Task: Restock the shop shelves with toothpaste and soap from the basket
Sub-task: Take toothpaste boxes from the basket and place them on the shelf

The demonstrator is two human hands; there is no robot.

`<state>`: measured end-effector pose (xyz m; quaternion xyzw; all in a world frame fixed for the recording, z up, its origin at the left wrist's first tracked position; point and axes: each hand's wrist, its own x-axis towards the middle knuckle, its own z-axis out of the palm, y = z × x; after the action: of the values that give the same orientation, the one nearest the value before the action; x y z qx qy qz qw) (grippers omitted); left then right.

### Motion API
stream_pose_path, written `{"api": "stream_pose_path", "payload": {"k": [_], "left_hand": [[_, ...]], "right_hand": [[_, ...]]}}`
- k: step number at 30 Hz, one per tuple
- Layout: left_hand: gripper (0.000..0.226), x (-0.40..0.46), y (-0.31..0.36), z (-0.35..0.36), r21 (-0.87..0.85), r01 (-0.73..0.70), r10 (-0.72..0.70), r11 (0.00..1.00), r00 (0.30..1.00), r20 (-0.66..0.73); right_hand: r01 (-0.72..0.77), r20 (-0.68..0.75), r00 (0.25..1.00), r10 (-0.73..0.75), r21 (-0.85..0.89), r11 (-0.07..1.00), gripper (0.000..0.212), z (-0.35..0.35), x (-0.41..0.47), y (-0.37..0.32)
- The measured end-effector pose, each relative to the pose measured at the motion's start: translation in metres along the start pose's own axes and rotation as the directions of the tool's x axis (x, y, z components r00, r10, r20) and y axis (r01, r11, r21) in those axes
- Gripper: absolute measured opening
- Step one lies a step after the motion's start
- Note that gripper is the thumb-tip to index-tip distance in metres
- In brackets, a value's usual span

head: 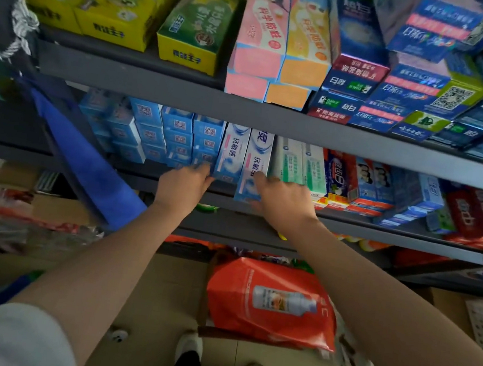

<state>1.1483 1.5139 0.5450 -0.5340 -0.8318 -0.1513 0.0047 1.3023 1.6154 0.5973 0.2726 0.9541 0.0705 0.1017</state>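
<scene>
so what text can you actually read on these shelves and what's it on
"抗敏感": on the white-and-blue toothpaste box in the right hand grip, and on its left neighbour.
"DARLIE" and "超白": on a dark blue box, upper shelf.
"科学防蛀": on the pink box, upper shelf, seen turned round.
Yellow boxes, QR-code cartons and the red bag: print too blurred to read.

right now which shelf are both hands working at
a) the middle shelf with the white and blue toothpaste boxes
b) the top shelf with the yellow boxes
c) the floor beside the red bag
a: the left hand and right hand both reach the white and blue toothpaste boxes on the middle shelf, well below the yellow boxes and above the red bag.
</scene>
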Motion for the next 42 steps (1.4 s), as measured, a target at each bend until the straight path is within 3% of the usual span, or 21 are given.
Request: {"api": "stream_pose_path", "payload": {"k": [4, 8, 11, 14, 19, 24, 29, 35, 42], "left_hand": [[0.018, 0.005, 0.001, -0.007, 0.139, -0.007, -0.010, 0.990, 0.993, 0.117], [0.019, 0.003, 0.013, -0.025, 0.302, -0.173, 0.161, 0.937, 0.985, 0.065], [0.022, -0.013, 0.037, -0.036, 0.270, -0.318, 0.313, 0.909, 0.948, 0.061], [0.013, -0.031, 0.079, -0.035, 0.173, -0.429, 0.390, 0.887, 0.895, 0.218], [0.023, -0.048, 0.178, 0.000, 0.054, -0.567, 0.489, 0.822, 0.750, 0.445], [0.024, -0.059, 0.318, 0.046, 0.066, -0.722, 0.542, 0.689, 0.574, 0.614], [0.021, -0.080, 0.488, 0.081, -0.002, -0.756, 0.594, 0.655, 0.514, 0.619], [0.022, -0.110, 0.656, 0.115, -0.167, -0.675, 0.632, 0.718, 0.532, 0.564], [0.020, -0.085, 0.770, 0.168, -0.242, -0.541, 0.561, 0.805, 0.562, 0.608]], "right_hand": [[-0.046, -0.006, 0.999, 0.045, -0.013, 0.999, 0.047, 0.001, 0.019, 0.000], [-0.106, -0.067, 0.991, 0.113, 0.097, 0.990, 0.045, 0.003, 0.014, -0.002], [-0.170, -0.043, 0.980, 0.196, 0.338, 0.925, 0.035, 0.007, -0.028, 0.005], [-0.295, 0.071, 0.952, 0.296, 0.457, 0.839, 0.031, 0.029, -0.095, 0.029], [-0.624, 0.270, 0.768, 0.581, 0.521, 0.582, 0.027, 0.079, -0.212, 0.107], [-0.794, 0.368, 0.537, 0.759, 0.525, 0.307, 0.029, 0.111, -0.339, 0.196], [-0.830, 0.390, 0.400, 0.830, 0.538, 0.147, 0.028, 0.144, -0.465, 0.292], [-0.844, 0.406, 0.327, 0.853, 0.532, 0.070, 0.025, 0.169, -0.590, 0.406], [-0.814, 0.398, 0.331, 0.856, 0.580, 0.045, 0.022, 0.202, -0.633, 0.525]]}}
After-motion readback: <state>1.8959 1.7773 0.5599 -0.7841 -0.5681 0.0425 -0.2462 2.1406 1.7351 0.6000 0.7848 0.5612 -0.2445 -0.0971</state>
